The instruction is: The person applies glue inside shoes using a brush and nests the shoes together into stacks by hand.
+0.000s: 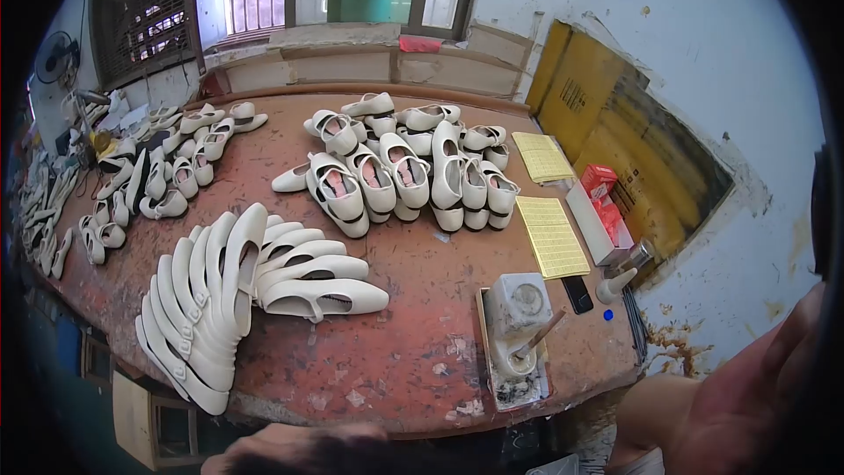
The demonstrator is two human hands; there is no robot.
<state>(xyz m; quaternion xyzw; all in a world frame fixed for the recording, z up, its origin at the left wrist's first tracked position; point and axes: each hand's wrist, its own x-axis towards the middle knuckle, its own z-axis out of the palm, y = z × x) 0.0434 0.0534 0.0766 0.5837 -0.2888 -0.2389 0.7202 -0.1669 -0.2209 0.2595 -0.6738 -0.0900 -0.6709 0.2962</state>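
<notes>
At the bottom edge, part of my left hand [277, 447] shows beside a dark blurred shape [360, 457]; its fingers are mostly hidden, and I cannot make out whether it holds anything. My right hand [738, 391] is raised at the lower right, palm in view and fingers apart, with nothing visible in it. Nearest the left hand on the table, white strapped shoes [198, 317] lean in a fanned row, and more white shoes [321, 295] overlap to their right. Stacked white shoes with pink and dark insoles [406, 171] stand at the back middle.
The worn red table [396, 378] also bears a whitish pot with a brush [520, 299], yellow sheets [552, 237], a dark phone [578, 294], a box with red packets [602, 220], and a white-tipped bottle [615, 285]. Many other shoes [158, 171] crowd the left side.
</notes>
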